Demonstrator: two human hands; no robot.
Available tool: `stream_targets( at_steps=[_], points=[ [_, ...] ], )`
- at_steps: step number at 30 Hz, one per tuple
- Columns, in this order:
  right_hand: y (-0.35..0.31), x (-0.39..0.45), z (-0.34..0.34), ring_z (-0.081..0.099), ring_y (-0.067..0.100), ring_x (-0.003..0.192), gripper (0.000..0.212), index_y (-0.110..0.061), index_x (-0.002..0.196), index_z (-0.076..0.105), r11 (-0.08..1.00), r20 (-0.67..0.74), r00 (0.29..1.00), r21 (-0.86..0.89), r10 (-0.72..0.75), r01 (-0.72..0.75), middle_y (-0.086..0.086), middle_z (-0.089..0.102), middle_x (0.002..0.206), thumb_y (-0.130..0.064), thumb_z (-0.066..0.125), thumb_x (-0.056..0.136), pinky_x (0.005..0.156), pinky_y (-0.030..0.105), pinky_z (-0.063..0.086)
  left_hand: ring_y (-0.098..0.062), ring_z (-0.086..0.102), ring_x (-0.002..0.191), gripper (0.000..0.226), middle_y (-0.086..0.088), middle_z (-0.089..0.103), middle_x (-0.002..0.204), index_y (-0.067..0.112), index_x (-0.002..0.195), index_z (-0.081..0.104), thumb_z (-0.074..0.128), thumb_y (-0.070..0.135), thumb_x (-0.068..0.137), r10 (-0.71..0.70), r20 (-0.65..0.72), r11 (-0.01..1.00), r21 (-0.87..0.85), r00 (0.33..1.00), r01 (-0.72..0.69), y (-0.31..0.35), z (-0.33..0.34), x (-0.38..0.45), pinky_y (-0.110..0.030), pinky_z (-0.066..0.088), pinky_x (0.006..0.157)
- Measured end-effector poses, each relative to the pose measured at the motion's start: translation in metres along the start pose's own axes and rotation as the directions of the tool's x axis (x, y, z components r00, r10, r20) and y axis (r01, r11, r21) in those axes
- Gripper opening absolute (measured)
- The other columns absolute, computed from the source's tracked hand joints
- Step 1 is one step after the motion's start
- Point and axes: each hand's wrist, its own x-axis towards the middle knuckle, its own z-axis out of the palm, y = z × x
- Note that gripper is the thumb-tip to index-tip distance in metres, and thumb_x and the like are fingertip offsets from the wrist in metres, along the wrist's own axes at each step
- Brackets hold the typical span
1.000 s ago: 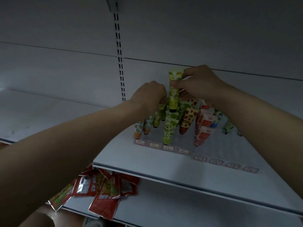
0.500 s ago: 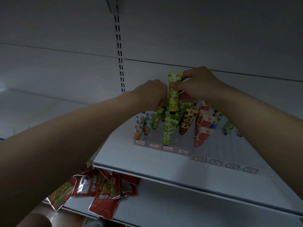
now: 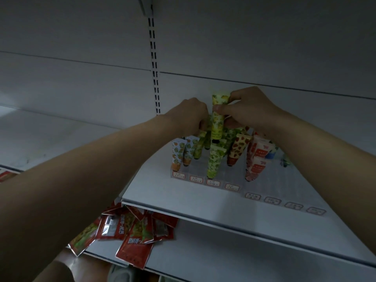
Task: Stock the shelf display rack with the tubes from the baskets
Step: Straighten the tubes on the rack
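A clear display rack (image 3: 240,176) with small price labels along its front stands on the white shelf (image 3: 183,198). Several patterned tubes stand in it cap down. My right hand (image 3: 250,108) pinches the top of a yellow-green tube (image 3: 217,119) and holds it upright above the rack's back rows. My left hand (image 3: 189,117) reaches in just left of that tube, fingers curled among the green tubes (image 3: 200,143) behind; what they hold is hidden. A green-patterned tube (image 3: 214,161) stands in the front row, with a strawberry tube (image 3: 237,148) and pink-white tubes (image 3: 257,159) to its right.
Red snack packets (image 3: 130,231) lie heaped on the lower shelf at the left. A slotted upright (image 3: 154,78) runs up the back wall. The rack's right part (image 3: 293,188) holds few tubes. The baskets are out of view.
My left hand has moved up and right toward the held tube, uncovering two tubes at the rack's left end. My right hand has kept its pinch, with the tube almost still.
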Motion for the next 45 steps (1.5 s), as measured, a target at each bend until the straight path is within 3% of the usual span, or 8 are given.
stream_targets(
  at_steps=[4,9,14,21,26,31,39,45],
  points=[
    [0.004,-0.001,-0.001,0.073,0.026,0.077,0.044,0.006,0.106,0.066,1.0,-0.013,1.0,0.009,0.008,-0.008,0.02,0.071,0.097,-0.031,0.077,0.083,0.078,0.041,0.06,-0.024,0.063,0.096,0.022,-0.008,0.071,0.106,0.012,0.101,0.075,0.064,0.003,0.084,-0.025,0.004,1.0,-0.008,1.0,0.025,0.0,0.002,0.0,-0.026,0.045,0.076],
    [0.003,-0.009,-0.007,0.072,0.025,0.079,0.041,0.004,0.106,0.067,1.0,-0.012,1.0,0.027,0.008,-0.007,0.019,0.071,0.101,-0.03,0.076,0.084,0.069,0.026,0.06,-0.027,0.062,0.093,0.02,-0.009,0.071,0.105,0.01,0.1,0.075,0.064,0.005,0.084,-0.028,0.01,1.0,0.0,1.0,0.028,0.001,0.0,-0.004,-0.027,0.04,0.071],
    [0.002,-0.017,-0.011,0.072,0.026,0.08,0.036,0.002,0.103,0.068,0.997,-0.017,1.0,0.073,0.021,-0.02,0.017,0.071,0.098,-0.026,0.077,0.083,0.07,0.03,0.061,-0.026,0.065,0.091,0.025,-0.01,0.071,0.101,0.009,0.102,0.076,0.063,0.002,0.082,-0.049,0.02,0.997,-0.052,0.999,0.05,0.005,-0.002,-0.006,-0.035,0.054,0.079],
    [-0.004,-0.023,-0.017,0.073,0.029,0.079,0.022,-0.006,0.1,0.068,0.993,-0.027,0.999,0.117,0.023,-0.019,0.013,0.073,0.092,-0.019,0.077,0.084,0.072,0.041,0.062,-0.026,0.064,0.093,0.031,-0.009,0.07,0.103,0.012,0.105,0.074,0.061,-0.001,0.081,-0.08,-0.019,0.99,-0.115,0.997,0.077,0.007,-0.007,-0.017,-0.035,0.053,0.083],
    [-0.008,-0.024,-0.015,0.071,0.023,0.072,0.016,-0.011,0.099,0.069,0.989,-0.043,0.999,0.151,0.008,-0.002,0.01,0.072,0.09,-0.023,0.072,0.088,0.072,0.037,0.062,-0.022,0.063,0.099,0.023,-0.005,0.069,0.108,0.015,0.108,0.072,0.061,0.011,0.089,-0.157,-0.092,0.973,-0.187,0.983,0.138,0.003,-0.013,-0.028,-0.028,0.048,0.085],
    [-0.014,-0.024,-0.016,0.068,0.017,0.067,0.013,-0.019,0.08,0.066,0.995,-0.065,0.998,0.095,-0.026,0.032,0.009,0.069,0.085,-0.023,0.067,0.092,0.07,0.032,0.061,-0.02,0.066,0.092,0.018,-0.001,0.072,0.102,0.019,0.106,0.072,0.062,0.021,0.091,-0.249,-0.213,0.94,-0.288,0.945,0.183,-0.004,-0.011,-0.05,-0.031,0.052,0.083],
    [-0.021,-0.02,-0.006,0.073,0.019,0.072,0.009,-0.019,0.082,0.067,0.997,-0.023,0.998,-0.041,-0.067,0.066,0.01,0.072,0.086,-0.014,0.071,0.088,0.068,0.029,0.061,-0.018,0.058,0.099,0.018,0.003,0.069,0.105,0.024,0.106,0.072,0.062,0.024,0.091,-0.319,-0.286,0.901,-0.387,0.903,0.196,-0.004,0.02,-0.072,-0.03,0.048,0.079],
    [-0.019,-0.022,0.017,0.067,0.011,0.075,0.003,-0.016,0.087,0.074,0.897,0.049,0.974,-0.383,-0.22,0.221,-0.002,0.071,0.083,-0.018,0.072,0.086,0.065,0.021,0.051,-0.026,0.052,0.108,0.025,-0.005,0.064,0.113,0.02,0.113,0.069,0.067,0.026,0.089,-0.313,-0.305,0.912,-0.362,0.9,0.195,-0.005,0.038,-0.078,-0.035,0.046,0.085]
  ],
)
